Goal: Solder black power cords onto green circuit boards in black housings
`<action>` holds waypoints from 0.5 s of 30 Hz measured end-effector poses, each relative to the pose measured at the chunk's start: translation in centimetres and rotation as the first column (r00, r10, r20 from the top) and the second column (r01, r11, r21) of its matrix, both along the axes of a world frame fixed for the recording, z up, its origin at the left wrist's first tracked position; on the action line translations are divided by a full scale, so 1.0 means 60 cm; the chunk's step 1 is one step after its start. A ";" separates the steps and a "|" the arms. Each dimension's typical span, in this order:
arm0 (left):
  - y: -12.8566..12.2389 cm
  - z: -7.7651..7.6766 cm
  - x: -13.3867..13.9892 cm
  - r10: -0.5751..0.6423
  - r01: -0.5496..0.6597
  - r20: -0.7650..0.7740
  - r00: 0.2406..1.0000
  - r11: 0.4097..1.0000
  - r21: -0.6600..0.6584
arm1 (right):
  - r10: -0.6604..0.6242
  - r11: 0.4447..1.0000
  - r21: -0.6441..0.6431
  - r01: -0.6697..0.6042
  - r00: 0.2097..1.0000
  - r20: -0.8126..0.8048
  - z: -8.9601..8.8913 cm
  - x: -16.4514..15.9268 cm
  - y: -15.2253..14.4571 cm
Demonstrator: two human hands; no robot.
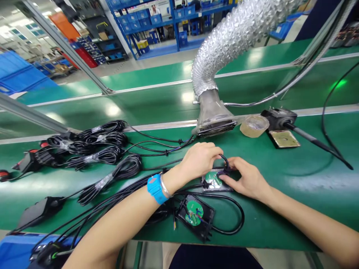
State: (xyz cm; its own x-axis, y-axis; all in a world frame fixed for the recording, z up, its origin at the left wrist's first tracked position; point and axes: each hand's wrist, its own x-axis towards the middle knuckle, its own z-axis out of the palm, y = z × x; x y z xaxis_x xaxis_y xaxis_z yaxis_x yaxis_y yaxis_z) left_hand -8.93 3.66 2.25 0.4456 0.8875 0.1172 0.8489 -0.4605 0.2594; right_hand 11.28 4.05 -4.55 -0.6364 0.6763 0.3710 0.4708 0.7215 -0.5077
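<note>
Bench (260, 228) before me. A cable (225, 160) arches between my left hand (200, 158) and right hand (249, 179), above a circuit panel (214, 183). Nearer me lies a housing (209, 213), board (193, 209) inside, a cord (242, 216) looping round its right. Cable bundles (94, 158) sit to my left. Behind my hands, extractor nozzle (211, 112); right of it, tape roll (249, 131), then iron stand (277, 117), tray (286, 140) in front.

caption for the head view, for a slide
Left hand and right hand hold a curved black cable at a flat green circuit board.

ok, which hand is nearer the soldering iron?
Right. The right hand is left of the soldering iron, on its near side, apart from it; the left hand is farther left.
</note>
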 end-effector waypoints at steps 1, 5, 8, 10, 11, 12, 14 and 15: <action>0.008 -0.008 0.006 -0.001 0.000 -0.029 1.000 1.000 -0.023 | -0.001 1.000 0.006 0.001 1.000 -0.015 -0.002 0.005 -0.001; 0.018 -0.036 0.012 -0.029 0.023 -0.088 0.996 0.997 -0.074 | 0.130 0.991 0.028 -0.130 0.991 -0.014 0.003 0.031 0.003; -0.003 -0.033 0.010 -0.019 0.017 -0.085 0.996 1.000 -0.018 | 0.318 0.947 0.010 -0.321 0.941 0.113 0.019 0.043 0.020; -0.031 -0.023 0.011 0.027 -0.025 -0.039 0.999 0.998 0.051 | 0.393 0.915 0.017 -0.404 0.898 0.196 0.030 0.043 0.037; -0.047 -0.018 0.012 0.034 -0.034 -0.004 0.999 0.998 0.052 | 0.408 0.903 0.045 -0.427 0.886 0.220 0.035 0.040 0.046; -0.063 -0.015 0.014 0.028 -0.029 0.034 0.999 0.999 0.021 | 0.408 0.894 0.092 -0.438 0.883 0.233 0.038 0.037 0.055; -0.088 -0.014 0.019 0.000 0.011 0.104 0.995 0.994 -0.109 | 0.381 0.872 0.220 -0.437 0.889 0.255 0.045 0.027 0.069; -0.096 -0.016 0.022 -0.005 0.027 0.128 0.992 0.984 -0.174 | 0.363 0.859 0.274 -0.433 0.892 0.271 0.048 0.021 0.075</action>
State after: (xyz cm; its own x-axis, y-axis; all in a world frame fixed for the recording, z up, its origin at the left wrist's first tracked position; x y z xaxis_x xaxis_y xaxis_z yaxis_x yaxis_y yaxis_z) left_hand -7.62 -2.12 1.31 0.4515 0.8921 0.0171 0.7969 -0.4118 0.4420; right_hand 12.56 8.56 -1.69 -0.9095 0.2153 0.3557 0.1747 0.9742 -0.1430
